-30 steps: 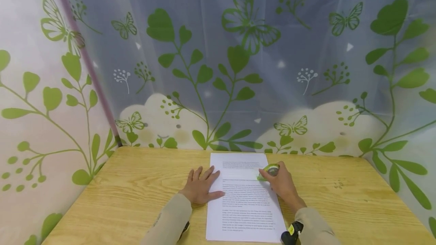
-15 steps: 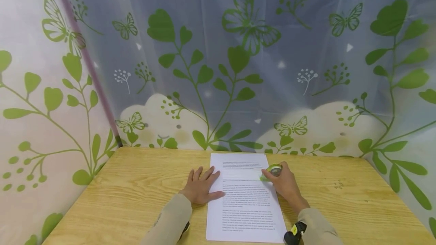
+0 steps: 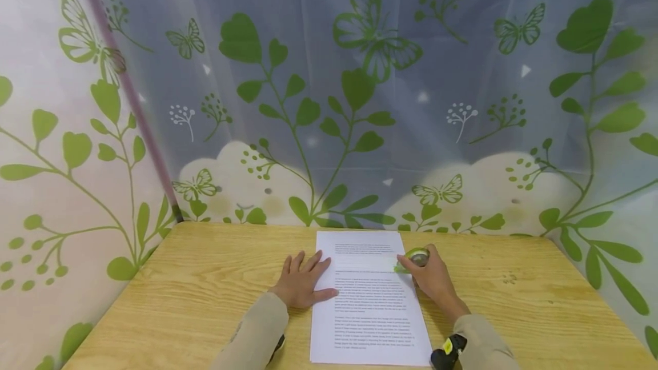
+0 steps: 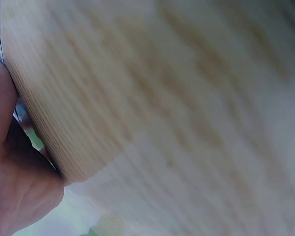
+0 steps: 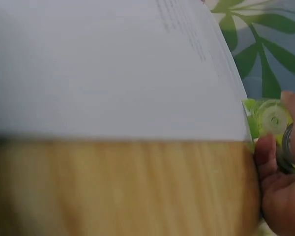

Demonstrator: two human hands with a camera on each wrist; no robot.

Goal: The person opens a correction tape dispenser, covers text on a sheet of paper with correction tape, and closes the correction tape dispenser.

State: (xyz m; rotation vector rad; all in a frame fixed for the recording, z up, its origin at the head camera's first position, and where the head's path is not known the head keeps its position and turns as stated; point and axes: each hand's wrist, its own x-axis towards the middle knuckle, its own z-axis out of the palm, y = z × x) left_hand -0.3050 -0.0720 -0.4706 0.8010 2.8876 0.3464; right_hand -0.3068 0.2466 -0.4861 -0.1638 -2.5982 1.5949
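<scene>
A stack of white printed paper (image 3: 370, 301) lies flat on the wooden table. Across it, between the first lines and the longer paragraphs, runs a band without text. My left hand (image 3: 302, 284) presses with spread fingers on the stack's left edge, thumb on the sheet; part of it shows in the left wrist view. My right hand (image 3: 434, 278) grips a green correction tape (image 3: 417, 256), its tip down at the paper near the right ends of the lines. In the right wrist view the correction tape's (image 5: 273, 119) see-through case shows a round reel, partly covered by fingers.
The wooden table (image 3: 216, 278) reaches back to a blue-grey curtain (image 3: 319, 101) printed with green leaves and butterflies. A pale curtain panel (image 3: 31, 198) hangs at the left. Black devices sit at both wrists.
My right hand has slid a short way to the right across the paper with the correction tape. The left hand stays in place on the stack.
</scene>
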